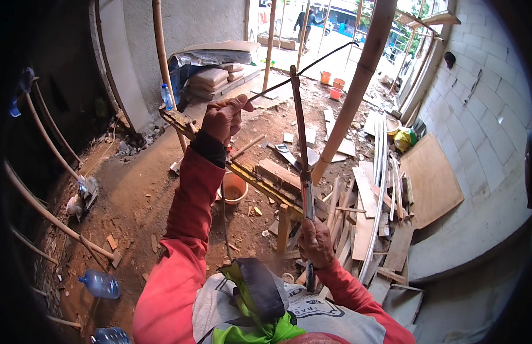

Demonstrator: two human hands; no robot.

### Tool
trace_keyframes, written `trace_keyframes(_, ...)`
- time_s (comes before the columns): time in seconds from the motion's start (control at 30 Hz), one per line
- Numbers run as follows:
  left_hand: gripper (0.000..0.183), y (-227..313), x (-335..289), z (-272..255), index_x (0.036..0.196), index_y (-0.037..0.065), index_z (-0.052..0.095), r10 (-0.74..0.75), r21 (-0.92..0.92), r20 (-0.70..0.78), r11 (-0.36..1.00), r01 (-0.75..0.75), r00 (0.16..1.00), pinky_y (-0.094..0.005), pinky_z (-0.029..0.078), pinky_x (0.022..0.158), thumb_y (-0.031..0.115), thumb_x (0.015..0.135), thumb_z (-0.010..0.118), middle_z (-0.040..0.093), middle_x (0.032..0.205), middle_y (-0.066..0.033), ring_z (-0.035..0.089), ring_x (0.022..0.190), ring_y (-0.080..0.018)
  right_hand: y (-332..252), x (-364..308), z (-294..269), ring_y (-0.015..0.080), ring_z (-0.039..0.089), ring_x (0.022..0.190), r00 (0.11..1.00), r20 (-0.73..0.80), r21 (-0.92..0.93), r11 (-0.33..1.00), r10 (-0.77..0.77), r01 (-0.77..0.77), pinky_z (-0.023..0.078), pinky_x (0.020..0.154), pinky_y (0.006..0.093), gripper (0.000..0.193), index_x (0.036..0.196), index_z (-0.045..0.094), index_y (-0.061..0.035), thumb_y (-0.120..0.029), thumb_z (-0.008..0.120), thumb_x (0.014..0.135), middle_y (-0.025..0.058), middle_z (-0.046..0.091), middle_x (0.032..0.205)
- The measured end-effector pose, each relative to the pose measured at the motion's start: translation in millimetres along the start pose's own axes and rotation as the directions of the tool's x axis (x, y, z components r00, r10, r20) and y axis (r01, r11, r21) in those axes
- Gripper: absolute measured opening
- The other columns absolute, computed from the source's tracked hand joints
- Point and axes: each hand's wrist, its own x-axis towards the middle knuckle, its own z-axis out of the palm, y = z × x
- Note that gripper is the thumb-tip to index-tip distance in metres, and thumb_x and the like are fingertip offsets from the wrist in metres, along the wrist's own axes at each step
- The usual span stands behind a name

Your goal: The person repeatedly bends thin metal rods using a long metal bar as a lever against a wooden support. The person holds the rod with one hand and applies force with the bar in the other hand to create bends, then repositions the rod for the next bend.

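My left hand (224,119) is closed around the near end of a thin dark steel rod (273,88). The rod slants up to the right and bends down slightly at its far tip. My right hand (316,243) grips a long metal bar (305,150), brown with rust above and silvery lower down. It stands nearly upright in the picture, and its upper end crosses the rod; whether they are hooked together I cannot tell. Below my hands runs a narrow wooden bench (264,184) with a yellowish edge.
A bamboo pole (357,86) rises just right of the bar. An orange bucket (235,188) sits beneath the bench. Scrap boards (364,192) and long pale pipes (378,183) litter the right. Filled sacks (209,78) are stacked at the back; a person (305,26) stands outside.
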Motion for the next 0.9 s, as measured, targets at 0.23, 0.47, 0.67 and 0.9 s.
trace_keyframes(0.23,0.029,-2.9,-4.9,0.9,0.083,0.000,0.069,0.092,-0.053,-0.068,0.994,-0.095,0.993,-0.0231,0.012,0.038,0.024,0.099,0.062,0.033,0.050,0.0114,0.021,0.039,-0.0004,-4.5,2.7,46.1,0.0088,0.047,0.051,0.995,-0.046,0.040,0.995,-0.089,0.091,0.039,0.046,0.0308,0.038,0.094,0.053,-0.0067,-0.042,0.048,0.104,-0.0021,0.047,0.062)
trace_keyframes(0.47,0.030,0.7,-5.6,-34.8,0.092,-0.001,0.061,-0.122,-0.128,0.074,0.983,0.131,0.990,-0.0242,0.017,0.032,0.027,0.102,0.057,0.029,0.049,0.0103,0.021,0.034,-0.0020,29.6,30.5,-28.7,0.0069,0.040,0.042,0.974,0.112,-0.021,0.979,-0.198,0.201,0.034,0.038,0.0275,0.039,0.089,0.049,-0.0100,-0.046,0.050,0.102,-0.0041,0.040,0.058)
trace_keyframes(0.67,0.032,-5.1,-5.3,-48.8,0.099,0.000,0.062,-0.208,-0.416,0.335,0.843,0.342,0.919,-0.0234,0.025,0.029,0.023,0.108,0.041,0.029,0.046,0.0100,0.026,0.030,-0.0041,9.7,27.4,-41.0,0.0202,0.054,0.051,0.979,0.029,-0.247,0.947,-0.203,0.203,0.041,0.049,0.0368,0.036,0.087,0.054,-0.0038,-0.036,0.050,0.102,0.0100,0.052,0.061)
trace_keyframes(0.9,0.034,-2.4,-1.1,-34.6,0.099,-0.002,0.062,-0.040,-0.449,0.363,0.868,0.213,0.931,-0.0232,0.023,0.030,0.023,0.108,0.041,0.028,0.047,0.0101,0.025,0.030,-0.0038,1.3,17.6,-3.7,0.0144,0.054,0.057,0.988,-0.021,-0.079,0.986,-0.152,0.150,0.044,0.053,0.0355,0.037,0.092,0.056,-0.0033,-0.037,0.049,0.103,0.0051,0.053,0.063)
